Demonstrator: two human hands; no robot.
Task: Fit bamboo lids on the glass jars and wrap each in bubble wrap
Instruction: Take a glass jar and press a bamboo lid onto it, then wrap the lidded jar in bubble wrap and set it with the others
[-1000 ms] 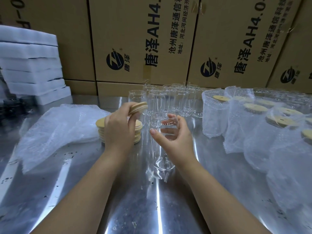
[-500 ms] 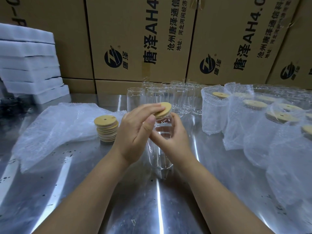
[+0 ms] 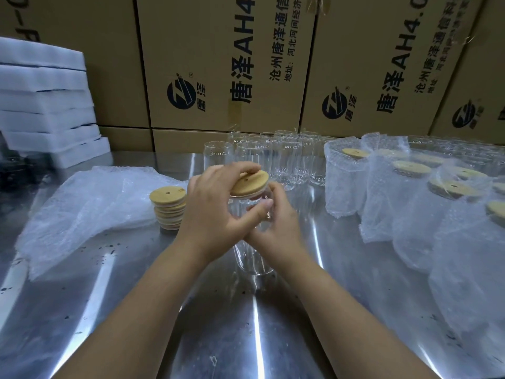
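While my left hand (image 3: 218,206) pinches the bamboo lid (image 3: 250,183), tilted over the rim, my right hand (image 3: 278,228) clasps the upright glass jar (image 3: 254,258) directly beneath. I reckon the lid wants levelling, then pressing straight down. The jar stands on the steel bench (image 3: 246,337) — bubble wrap (image 3: 82,209) to my left, cartons (image 3: 218,64) behind.

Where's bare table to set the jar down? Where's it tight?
Bare table: front left, in front of the bubble wrap and lid stack; also the strip between the right forearm and the wrapped jars. Crowded: empty jars at the back, wrapped jars along the right.
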